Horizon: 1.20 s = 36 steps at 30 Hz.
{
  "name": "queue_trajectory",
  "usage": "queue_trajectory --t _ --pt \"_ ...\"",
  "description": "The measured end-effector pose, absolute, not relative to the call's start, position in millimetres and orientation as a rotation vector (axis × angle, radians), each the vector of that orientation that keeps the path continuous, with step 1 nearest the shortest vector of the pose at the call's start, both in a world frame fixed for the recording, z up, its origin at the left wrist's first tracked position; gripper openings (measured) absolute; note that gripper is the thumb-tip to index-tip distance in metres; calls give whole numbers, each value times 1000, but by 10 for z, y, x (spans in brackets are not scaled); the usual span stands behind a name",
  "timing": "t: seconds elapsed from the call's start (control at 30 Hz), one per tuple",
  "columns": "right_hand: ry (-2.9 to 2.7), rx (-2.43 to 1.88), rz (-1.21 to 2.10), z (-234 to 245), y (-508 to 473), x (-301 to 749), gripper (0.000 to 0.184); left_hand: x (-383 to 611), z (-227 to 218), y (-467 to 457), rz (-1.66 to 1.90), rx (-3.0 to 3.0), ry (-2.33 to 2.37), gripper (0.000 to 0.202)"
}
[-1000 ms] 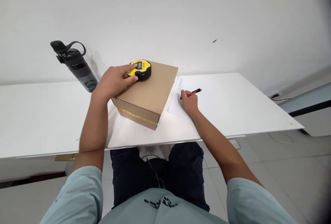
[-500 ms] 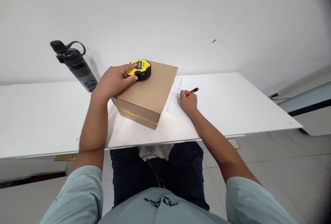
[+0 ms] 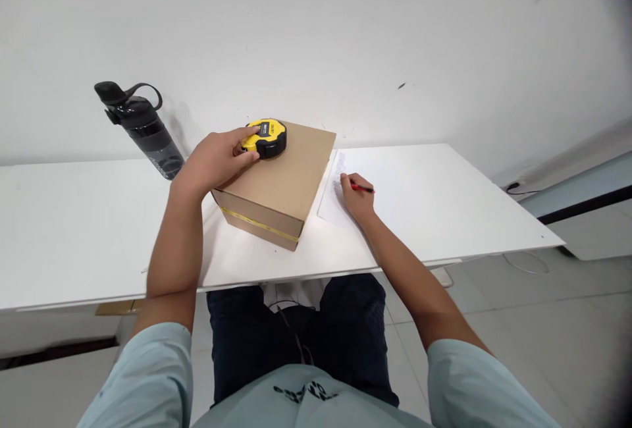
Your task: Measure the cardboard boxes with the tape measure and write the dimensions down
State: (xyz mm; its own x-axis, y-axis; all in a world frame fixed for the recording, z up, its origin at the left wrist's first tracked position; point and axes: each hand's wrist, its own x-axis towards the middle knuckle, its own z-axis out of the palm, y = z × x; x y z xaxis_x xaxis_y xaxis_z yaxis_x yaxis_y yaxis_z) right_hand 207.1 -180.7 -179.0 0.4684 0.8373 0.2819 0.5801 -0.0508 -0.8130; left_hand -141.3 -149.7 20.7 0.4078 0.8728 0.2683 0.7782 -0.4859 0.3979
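On top of a brown cardboard box (image 3: 291, 181) lies a yellow and black tape measure (image 3: 273, 138). My left hand (image 3: 216, 161) grips its left side, fingers on the top and thumb along the near edge. A yellow tape strip (image 3: 257, 222) runs along the box's front face. To the right of the box, my right hand (image 3: 356, 199) is closed around a red and black pen (image 3: 363, 187). That hand rests on a white sheet of paper (image 3: 330, 207) bearing small handwriting; the pen's tip is hidden by my fingers.
A dark water bottle (image 3: 143, 126) with a loop on its cap stands behind my left forearm, near the wall (image 3: 296, 39). The white table (image 3: 434, 211) reaches along the wall to both sides. Its front edge runs just above my lap.
The pen in my right hand has tipped lower, from slanting upward to nearly level. My left hand stays on the tape measure. The whole view has shifted slightly.
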Motion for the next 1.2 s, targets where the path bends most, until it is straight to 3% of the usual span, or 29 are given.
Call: queue_trajectory --t 0.13,0.4,1.03,1.2 --pt "-1263 -1839 168 -1819 -1810 2152 31 -1402 215 -1504 697 2502 1447 53" --pt "-1135 -2104 -50 -1919 -1702 2517 36 -1347 242 -1573 936 2593 1299 33" --pt "-1212 -2070 -120 -2032 -1644 2468 44 -1341 298 -1788 1500 2119 1195 2" --pt "-1195 -2019 -103 -1981 -1652 2422 45 -1351 423 -1959 1559 1799 936 23"
